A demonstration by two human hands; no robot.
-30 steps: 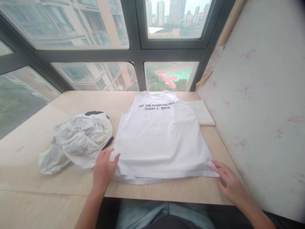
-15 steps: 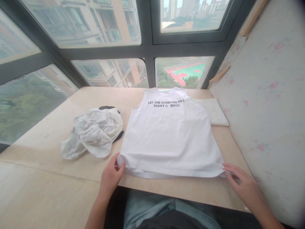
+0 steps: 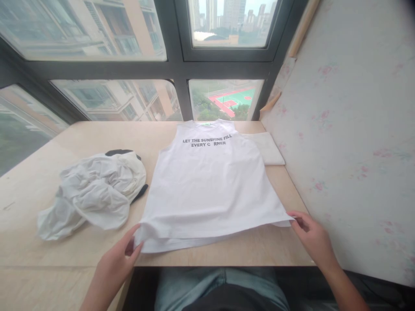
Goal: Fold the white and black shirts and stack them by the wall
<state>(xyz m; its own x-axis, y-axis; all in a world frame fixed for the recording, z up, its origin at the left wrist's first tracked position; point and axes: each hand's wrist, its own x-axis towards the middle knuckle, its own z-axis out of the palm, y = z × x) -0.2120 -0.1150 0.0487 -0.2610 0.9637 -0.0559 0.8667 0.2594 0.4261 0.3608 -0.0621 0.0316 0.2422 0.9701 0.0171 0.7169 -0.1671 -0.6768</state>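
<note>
On the table, the white shirt is pinched at its hem by the left hand, earlier spread, and right hand; neckline and length are directed toward the table's far edge.

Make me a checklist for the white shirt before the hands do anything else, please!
1. Printed words facing up: ok.
2. Right hand pinching the white shirt at its right bottom corner: ok.
3. Left hand at the left bottom corner: ok; grip firmness, cannot tell.
4. Bottom edges lined up: not ok, the under layer peeks out.
5. Crumpled cloth off the shirt: ok, close beside it.
6. Shirt clear of the folded white cloth: cannot tell if they touch.
</note>
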